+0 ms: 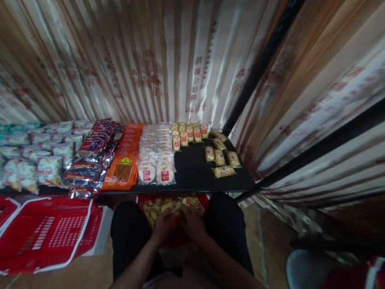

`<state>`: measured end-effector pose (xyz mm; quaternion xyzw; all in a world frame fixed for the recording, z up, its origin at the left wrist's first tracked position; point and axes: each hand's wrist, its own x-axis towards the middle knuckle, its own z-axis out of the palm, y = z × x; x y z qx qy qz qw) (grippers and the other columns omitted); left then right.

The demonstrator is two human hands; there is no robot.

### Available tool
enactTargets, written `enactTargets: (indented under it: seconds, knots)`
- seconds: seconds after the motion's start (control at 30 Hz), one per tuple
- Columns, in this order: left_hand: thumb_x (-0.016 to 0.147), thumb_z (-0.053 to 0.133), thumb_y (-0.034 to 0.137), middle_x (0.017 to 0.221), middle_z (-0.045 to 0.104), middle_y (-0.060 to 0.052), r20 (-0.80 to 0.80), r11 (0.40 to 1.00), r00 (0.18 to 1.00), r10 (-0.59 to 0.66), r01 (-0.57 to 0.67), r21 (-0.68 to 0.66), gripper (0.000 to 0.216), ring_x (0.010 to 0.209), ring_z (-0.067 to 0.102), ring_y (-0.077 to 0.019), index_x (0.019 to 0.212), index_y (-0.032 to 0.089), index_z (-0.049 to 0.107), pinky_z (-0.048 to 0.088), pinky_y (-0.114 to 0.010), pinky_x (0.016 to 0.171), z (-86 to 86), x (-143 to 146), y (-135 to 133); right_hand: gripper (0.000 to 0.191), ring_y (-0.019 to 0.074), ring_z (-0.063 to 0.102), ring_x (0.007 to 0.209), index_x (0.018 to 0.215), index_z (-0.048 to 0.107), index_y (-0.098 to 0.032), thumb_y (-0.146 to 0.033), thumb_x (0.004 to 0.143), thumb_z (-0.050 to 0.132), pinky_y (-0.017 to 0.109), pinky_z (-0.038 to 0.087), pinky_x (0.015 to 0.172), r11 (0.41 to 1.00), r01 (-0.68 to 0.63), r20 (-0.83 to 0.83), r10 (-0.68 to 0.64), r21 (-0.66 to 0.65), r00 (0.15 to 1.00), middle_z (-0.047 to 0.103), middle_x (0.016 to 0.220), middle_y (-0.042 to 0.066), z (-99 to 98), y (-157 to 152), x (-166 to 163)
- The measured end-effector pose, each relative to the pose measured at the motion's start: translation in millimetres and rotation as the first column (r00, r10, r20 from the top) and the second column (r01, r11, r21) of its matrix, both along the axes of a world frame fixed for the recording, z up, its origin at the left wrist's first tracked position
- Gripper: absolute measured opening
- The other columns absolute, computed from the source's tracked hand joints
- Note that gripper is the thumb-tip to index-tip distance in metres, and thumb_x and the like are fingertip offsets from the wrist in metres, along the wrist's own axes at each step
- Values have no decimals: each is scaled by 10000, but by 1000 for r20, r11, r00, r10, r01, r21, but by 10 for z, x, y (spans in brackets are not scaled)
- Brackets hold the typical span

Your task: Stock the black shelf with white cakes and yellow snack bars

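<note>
The head view looks down at a dark surface point(192, 178) in front of pleated curtains point(156, 74), with the person's knees at its near edge. Between the knees is a red basket point(181, 239) of small yellow packets point(171, 204), its far part close under that edge, probably so that the packets lie within short reach. The left hand point(164, 225) and right hand point(191, 222) are side by side at the near part of this pile, fingers seemingly curled inward; it is too dim to tell how far open they are, or whether either has hold of a packet.

On the surface, goods are grouped by kind, likely to keep them apart: white bags point(47, 149) at the left, then dark foil packets point(91, 158), orange bags point(125, 165) and round crackers point(154, 158). Similar yellow packets form tight rows point(190, 134) at the far side, while loose packets point(219, 156) lie at varied angles near the right end.

Bare black surface shows between the crackers and the loose packets, giving sideways room. Foil packets overhang the near edge, a black pole point(271, 45) slants up past the right end, and the knees narrow the space around both hands.
</note>
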<state>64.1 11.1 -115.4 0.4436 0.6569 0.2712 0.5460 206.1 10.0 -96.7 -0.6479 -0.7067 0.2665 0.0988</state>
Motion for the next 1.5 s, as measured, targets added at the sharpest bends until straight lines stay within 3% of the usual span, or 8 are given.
enactTargets:
  seconds: [0.17, 0.27, 0.63, 0.8, 0.93, 1.17, 1.3, 1.5]
  knots:
    - [697, 428, 151, 741, 672, -32, -35, 995, 995, -89, 91, 47, 227, 726, 599, -164, 756, 139, 646, 454, -267, 702, 133, -23, 121, 480, 205, 483, 1142, 1247, 517, -205, -136, 775, 460, 320, 340, 984, 932, -360, -34, 362, 48, 931, 565, 1245, 67, 307, 84, 25]
    - [665, 468, 156, 665, 633, -3, -48, 991, 993, -111, 114, 69, 152, 682, 575, -152, 683, 161, 618, 434, -251, 658, 264, -35, 210, 528, 204, 499, 1142, 1288, 472, -169, -151, 760, 478, 310, 348, 984, 917, -399, -78, 397, -5, 914, 569, 1244, 91, 433, 147, 70]
    - [657, 587, 420, 614, 575, 29, 249, 982, 963, -101, 56, 183, 287, 585, 520, -110, 773, 157, 591, 382, -221, 563, 960, 140, 450, 480, 207, 589, 988, 1188, 559, -207, -285, 715, 576, 321, 432, 880, 990, -120, -392, 142, 78, 909, 640, 1115, 77, 760, 270, 371]
    - [641, 614, 382, 680, 633, 4, 404, 987, 913, 51, -108, 118, 276, 620, 575, -112, 795, 153, 601, 446, -233, 620, 1199, 345, 558, 399, 172, 625, 802, 1109, 592, -186, -324, 737, 547, 292, 491, 745, 997, 51, -659, -5, 51, 752, 679, 944, 49, 664, 454, 444]
    - [649, 589, 288, 797, 673, -43, 403, 951, 906, 126, -226, 212, 213, 785, 619, -163, 805, 146, 616, 467, -276, 754, 1255, 490, 647, 358, 161, 625, 718, 1036, 622, -189, -340, 715, 575, 283, 501, 696, 975, 210, -735, -90, 72, 672, 684, 814, 21, 686, 647, 450]
    - [704, 494, 205, 1056, 647, -98, 3, 889, 983, 184, -168, 426, 311, 1027, 564, -210, 982, 144, 619, 399, -314, 937, 1233, 744, 904, 292, 173, 632, 670, 925, 647, -204, -344, 678, 580, 292, 506, 658, 924, 373, -729, -198, 83, 655, 689, 745, 21, 649, 1072, 366]
    - [790, 432, 240, 1208, 588, -104, -34, 917, 986, 166, -141, 374, 385, 1160, 503, -203, 1151, 159, 541, 347, -314, 1008, 1248, 885, 1049, 268, 179, 631, 661, 872, 642, -201, -360, 672, 563, 297, 504, 655, 900, 426, -731, -229, 93, 643, 688, 752, 36, 579, 1297, 297]
    - [877, 322, 327, 1465, 262, -157, -43, 977, 989, 140, -131, 169, 537, 1359, 230, -177, 1346, 65, 320, 159, -271, 1115, 1193, 1007, 1213, 311, 191, 630, 681, 878, 630, -199, -406, 657, 559, 302, 501, 663, 883, 461, -700, -274, 88, 659, 686, 764, 39, 551, 1599, 264]
